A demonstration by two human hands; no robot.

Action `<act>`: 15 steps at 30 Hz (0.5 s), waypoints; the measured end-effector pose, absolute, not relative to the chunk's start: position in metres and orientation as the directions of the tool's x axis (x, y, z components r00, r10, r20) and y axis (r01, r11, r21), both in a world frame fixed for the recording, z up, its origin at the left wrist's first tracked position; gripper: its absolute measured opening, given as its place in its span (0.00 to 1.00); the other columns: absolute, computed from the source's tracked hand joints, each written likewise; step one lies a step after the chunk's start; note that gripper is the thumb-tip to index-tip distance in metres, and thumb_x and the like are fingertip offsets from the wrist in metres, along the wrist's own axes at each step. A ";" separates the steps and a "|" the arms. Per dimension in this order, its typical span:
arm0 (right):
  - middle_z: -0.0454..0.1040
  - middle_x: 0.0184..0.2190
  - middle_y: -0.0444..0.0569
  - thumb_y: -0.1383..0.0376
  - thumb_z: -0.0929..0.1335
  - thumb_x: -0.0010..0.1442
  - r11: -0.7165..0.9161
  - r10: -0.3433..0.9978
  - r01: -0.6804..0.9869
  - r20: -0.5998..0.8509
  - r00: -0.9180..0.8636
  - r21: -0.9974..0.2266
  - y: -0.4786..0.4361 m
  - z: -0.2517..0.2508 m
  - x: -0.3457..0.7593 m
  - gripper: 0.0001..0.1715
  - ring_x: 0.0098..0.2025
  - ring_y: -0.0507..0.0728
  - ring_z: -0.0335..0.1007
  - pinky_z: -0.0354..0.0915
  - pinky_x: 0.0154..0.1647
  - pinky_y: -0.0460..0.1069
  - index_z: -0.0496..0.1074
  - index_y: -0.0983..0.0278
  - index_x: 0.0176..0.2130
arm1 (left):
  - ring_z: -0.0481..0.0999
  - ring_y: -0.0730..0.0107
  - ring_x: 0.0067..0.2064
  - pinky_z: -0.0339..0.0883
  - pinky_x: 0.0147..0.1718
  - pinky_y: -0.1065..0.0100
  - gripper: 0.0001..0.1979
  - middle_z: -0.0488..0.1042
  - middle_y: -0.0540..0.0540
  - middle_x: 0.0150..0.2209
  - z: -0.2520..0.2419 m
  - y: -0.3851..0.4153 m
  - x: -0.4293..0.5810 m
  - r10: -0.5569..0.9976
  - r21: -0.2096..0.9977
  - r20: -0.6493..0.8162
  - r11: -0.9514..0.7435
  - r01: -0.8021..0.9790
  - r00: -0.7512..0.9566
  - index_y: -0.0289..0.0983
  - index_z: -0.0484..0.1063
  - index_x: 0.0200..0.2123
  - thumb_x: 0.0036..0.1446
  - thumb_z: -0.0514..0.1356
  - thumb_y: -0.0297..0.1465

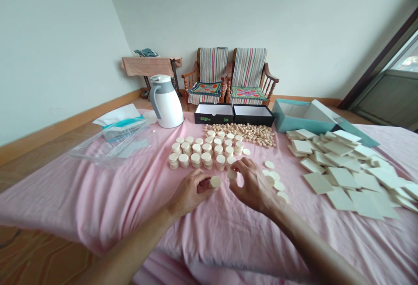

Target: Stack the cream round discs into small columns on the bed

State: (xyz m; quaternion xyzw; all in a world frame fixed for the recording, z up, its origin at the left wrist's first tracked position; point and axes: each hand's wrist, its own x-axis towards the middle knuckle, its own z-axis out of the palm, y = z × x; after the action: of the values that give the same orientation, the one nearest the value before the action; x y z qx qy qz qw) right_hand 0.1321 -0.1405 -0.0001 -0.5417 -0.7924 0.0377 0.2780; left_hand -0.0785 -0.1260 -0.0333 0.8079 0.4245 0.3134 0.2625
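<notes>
My left hand (191, 190) is closed around the edge of a round pale wooden disc (215, 182), perhaps the top of a small stack; its underside is hidden. Between the thumb and fingers of my right hand (251, 182) is another pale wooden disc (232, 174), held just right of the first. Beyond both hands stand rows of short disc stacks (196, 158) on the pink cloth (137, 215). Several loose discs (274, 176) lie to the right of my right hand, partly overlapping.
Small wooden beads (251, 133) are heaped behind the stacks, before two black boxes (214, 114). Square pale tiles (342, 176) pile up at right near a teal box (294, 113). A white jug (170, 106) and a clear plastic container (111, 143) stand at left.
</notes>
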 end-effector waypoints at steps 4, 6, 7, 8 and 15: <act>0.66 0.33 0.50 0.66 0.63 0.53 0.445 0.872 0.804 0.397 -0.287 -0.395 -0.149 0.000 0.103 0.06 0.35 0.56 0.60 0.58 0.36 0.50 0.65 0.64 0.34 | 0.69 0.68 0.37 0.62 0.34 0.70 0.14 0.70 0.46 0.36 -0.035 -0.125 -0.080 0.836 0.695 0.308 -0.524 0.493 0.454 0.37 0.71 0.40 0.54 0.60 0.40; 0.67 0.35 0.51 0.65 0.64 0.53 0.437 0.875 0.809 0.395 -0.280 -0.393 -0.150 -0.002 0.094 0.06 0.36 0.57 0.61 0.58 0.36 0.50 0.65 0.64 0.35 | 0.69 0.68 0.37 0.62 0.34 0.70 0.14 0.70 0.46 0.36 -0.037 -0.124 -0.080 0.833 0.700 0.314 -0.527 0.481 0.456 0.37 0.71 0.40 0.54 0.60 0.39; 0.67 0.36 0.52 0.65 0.64 0.53 0.430 0.877 0.815 0.395 -0.274 -0.388 -0.149 -0.003 0.092 0.07 0.37 0.57 0.61 0.59 0.36 0.50 0.65 0.64 0.35 | 0.69 0.68 0.37 0.62 0.34 0.71 0.14 0.70 0.46 0.37 -0.038 -0.124 -0.081 0.834 0.703 0.316 -0.526 0.478 0.453 0.37 0.71 0.40 0.54 0.60 0.39; 0.67 0.37 0.52 0.65 0.64 0.53 0.422 0.879 0.822 0.393 -0.269 -0.383 -0.149 -0.003 0.091 0.08 0.38 0.57 0.61 0.59 0.37 0.50 0.65 0.64 0.36 | 0.69 0.68 0.37 0.62 0.34 0.71 0.13 0.70 0.45 0.37 -0.039 -0.124 -0.081 0.836 0.706 0.319 -0.524 0.477 0.447 0.37 0.71 0.41 0.54 0.60 0.38; 0.69 0.35 0.51 0.63 0.64 0.54 0.393 0.898 0.834 0.356 -0.258 -0.388 -0.152 -0.004 0.099 0.13 0.38 0.58 0.63 0.59 0.37 0.51 0.64 0.64 0.41 | 0.69 0.68 0.37 0.63 0.34 0.71 0.16 0.71 0.45 0.37 -0.035 -0.126 -0.080 0.846 0.710 0.302 -0.507 0.488 0.440 0.37 0.71 0.42 0.54 0.60 0.41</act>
State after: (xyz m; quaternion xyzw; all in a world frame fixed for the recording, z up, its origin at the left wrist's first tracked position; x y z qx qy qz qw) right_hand 0.0987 -0.1520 -0.0040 -0.5474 -0.7909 0.0603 0.2669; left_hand -0.0795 -0.1260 -0.0348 0.8035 0.4150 0.3286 0.2724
